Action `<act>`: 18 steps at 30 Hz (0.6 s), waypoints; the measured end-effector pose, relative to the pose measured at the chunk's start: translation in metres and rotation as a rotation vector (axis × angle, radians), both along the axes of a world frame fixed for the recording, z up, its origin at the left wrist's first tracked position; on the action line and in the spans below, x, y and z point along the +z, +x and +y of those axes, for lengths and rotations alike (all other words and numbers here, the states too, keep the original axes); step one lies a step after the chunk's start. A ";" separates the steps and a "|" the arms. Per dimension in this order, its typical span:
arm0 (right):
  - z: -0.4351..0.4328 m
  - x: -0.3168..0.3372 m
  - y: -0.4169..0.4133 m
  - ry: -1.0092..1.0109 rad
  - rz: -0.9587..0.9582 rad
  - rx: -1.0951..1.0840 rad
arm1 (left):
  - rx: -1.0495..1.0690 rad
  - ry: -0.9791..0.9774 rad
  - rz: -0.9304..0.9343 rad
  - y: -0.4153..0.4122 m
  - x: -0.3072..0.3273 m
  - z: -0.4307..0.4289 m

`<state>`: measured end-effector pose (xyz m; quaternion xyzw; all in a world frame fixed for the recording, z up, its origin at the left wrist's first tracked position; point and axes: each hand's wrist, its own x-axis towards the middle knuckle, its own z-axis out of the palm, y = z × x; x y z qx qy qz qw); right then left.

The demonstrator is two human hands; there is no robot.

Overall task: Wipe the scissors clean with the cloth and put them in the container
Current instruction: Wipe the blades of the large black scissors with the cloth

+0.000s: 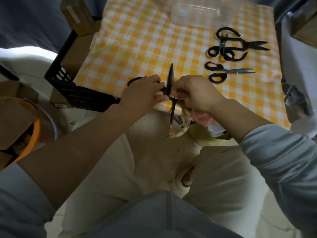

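My left hand (143,93) grips the handles of a dark pair of scissors (170,78) at the near edge of the table, blades spread, one pointing away and one pointing down past the edge. My right hand (197,93) pinches a pinkish, soiled cloth (200,118) against the blades where they cross; the cloth hangs below the table edge. Several more black scissors (229,47) lie at the right of the table, one pair (223,73) nearest me. A clear plastic container (197,12) stands at the far edge.
The table wears a yellow-and-white checked cloth (137,48). A black crate (68,83) with cardboard boxes sits to the left, an orange bucket (32,134) further left on the floor. My legs are under the near edge.
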<state>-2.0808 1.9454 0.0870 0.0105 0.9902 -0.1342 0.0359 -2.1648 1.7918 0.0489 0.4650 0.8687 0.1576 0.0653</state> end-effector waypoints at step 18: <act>-0.010 -0.005 -0.015 0.015 0.075 -0.036 | 0.031 -0.081 0.086 0.003 0.005 0.000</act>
